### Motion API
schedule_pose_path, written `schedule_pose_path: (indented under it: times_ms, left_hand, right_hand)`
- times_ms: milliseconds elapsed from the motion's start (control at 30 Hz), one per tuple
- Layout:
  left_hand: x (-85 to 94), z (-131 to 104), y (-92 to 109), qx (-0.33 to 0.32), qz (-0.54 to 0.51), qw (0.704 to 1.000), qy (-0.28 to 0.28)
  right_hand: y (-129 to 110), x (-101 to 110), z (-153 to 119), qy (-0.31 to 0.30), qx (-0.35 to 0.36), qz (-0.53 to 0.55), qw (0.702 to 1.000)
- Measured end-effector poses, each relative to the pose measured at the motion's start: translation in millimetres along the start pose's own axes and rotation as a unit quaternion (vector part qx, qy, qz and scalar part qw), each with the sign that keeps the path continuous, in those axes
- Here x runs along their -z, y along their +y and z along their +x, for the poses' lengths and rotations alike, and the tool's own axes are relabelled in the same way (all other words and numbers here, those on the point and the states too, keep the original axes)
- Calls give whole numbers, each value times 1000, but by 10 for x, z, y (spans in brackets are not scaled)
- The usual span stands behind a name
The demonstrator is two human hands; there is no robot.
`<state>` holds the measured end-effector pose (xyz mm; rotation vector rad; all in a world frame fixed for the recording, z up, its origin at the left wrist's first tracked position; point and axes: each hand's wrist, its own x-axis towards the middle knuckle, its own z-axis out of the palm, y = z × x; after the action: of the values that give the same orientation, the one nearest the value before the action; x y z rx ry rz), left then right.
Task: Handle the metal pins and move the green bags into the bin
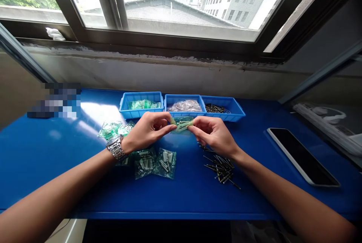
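Between my two hands a small greenish clear plastic bag (181, 125) with metal pieces inside is held up over the blue table. My left hand (151, 130), with a metal-band watch at the wrist, pinches the bag's left side between thumb and finger. The right side of the bag is pinched by my right hand (213, 132). Similar filled bags (165, 163) lie on the table below my left hand, and more green bags (110, 129) are to its left, partly hidden. A loose pile of dark screws or pins (222, 167) sits beneath my right hand.
Along the back stand three blue trays: one with green bags (127, 114), one with clear bags (185, 106), one with dark screws or pins (237, 115). A phone-like dark-screened device (302, 156) lies on the right. A blurred-out item (56, 101) is at the left.
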<state>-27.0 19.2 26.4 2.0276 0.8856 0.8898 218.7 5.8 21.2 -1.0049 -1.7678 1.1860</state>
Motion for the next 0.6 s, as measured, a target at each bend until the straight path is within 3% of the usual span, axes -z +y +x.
schedule_pose_path:
  times_ms: [200,400,600]
  left_hand:
    - [-22,-7,1,5,-48,999,12]
    - [-33,-23,-64,-99,90,986,97]
    - [-31,-39,-71,-128,127,977,110]
  right_hand:
    - [31,-10,-19,8,15,-4,1000]
    - [10,-58,-39,63,62,-22,996]
    - [-12,-78,-52,85,79,-48,992]
